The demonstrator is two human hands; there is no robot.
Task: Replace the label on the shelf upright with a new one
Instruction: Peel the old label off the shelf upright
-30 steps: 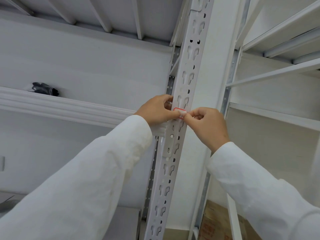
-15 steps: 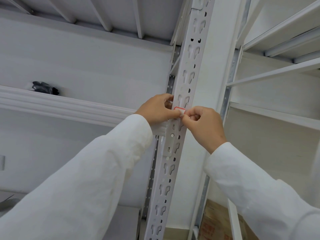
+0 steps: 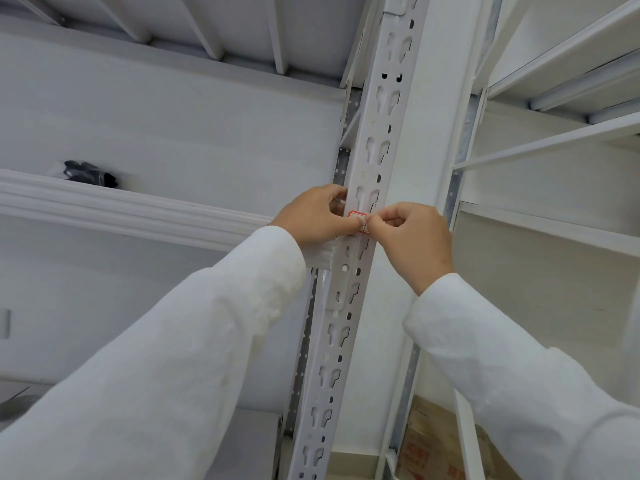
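Observation:
A white slotted shelf upright [image 3: 375,147] runs from the bottom middle of the view to the top. On its face, at hand height, is a small white label with a red border [image 3: 356,216]. My left hand [image 3: 311,216] holds the upright's left edge, with its thumb pressed on the label's left part. My right hand [image 3: 412,244] pinches the label's right edge between thumb and forefinger. Most of the label is hidden by my fingers. Whether it sticks fully to the metal cannot be told.
A white shelf beam [image 3: 121,209] runs left from the upright, with a dark bundle in clear wrap [image 3: 90,173] on it. More white shelves [image 3: 554,223] stand to the right. A brown cardboard box [image 3: 436,445] sits low between the uprights.
Both hands stay on the label. My right hand has shifted slightly left and its fingertips have closed tighter onto the label's right edge.

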